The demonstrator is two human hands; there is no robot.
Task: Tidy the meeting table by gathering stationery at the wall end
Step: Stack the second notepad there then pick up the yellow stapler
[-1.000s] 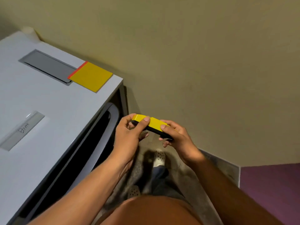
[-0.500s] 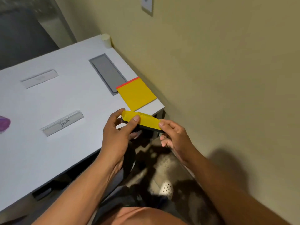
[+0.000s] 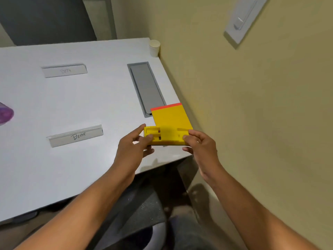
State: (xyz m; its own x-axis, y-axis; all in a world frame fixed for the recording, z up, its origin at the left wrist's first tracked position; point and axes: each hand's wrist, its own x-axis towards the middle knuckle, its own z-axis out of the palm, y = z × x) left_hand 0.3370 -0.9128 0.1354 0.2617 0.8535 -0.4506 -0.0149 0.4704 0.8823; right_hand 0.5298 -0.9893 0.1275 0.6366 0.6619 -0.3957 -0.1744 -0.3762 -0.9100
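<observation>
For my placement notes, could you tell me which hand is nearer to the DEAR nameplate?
Left. The left hand sits just right of the DEAR nameplate; the right hand is farther off, toward the wall.

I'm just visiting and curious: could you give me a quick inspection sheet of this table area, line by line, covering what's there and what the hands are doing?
Surface: white table with a grey recessed hatch, its end against the wall.
Job's things: yellow notepad with a red top edge lies beside the hatch; yellow stapler held just in front of it.
Clutter: two name plates, "BETA" and "DEAR"; paper cup in the far corner; purple object at the left edge, cut off.
Hands: left hand and right hand each grip one end of the stapler.
Cables: nothing seen.
Surroundings: beige wall with a white switch plate.
</observation>
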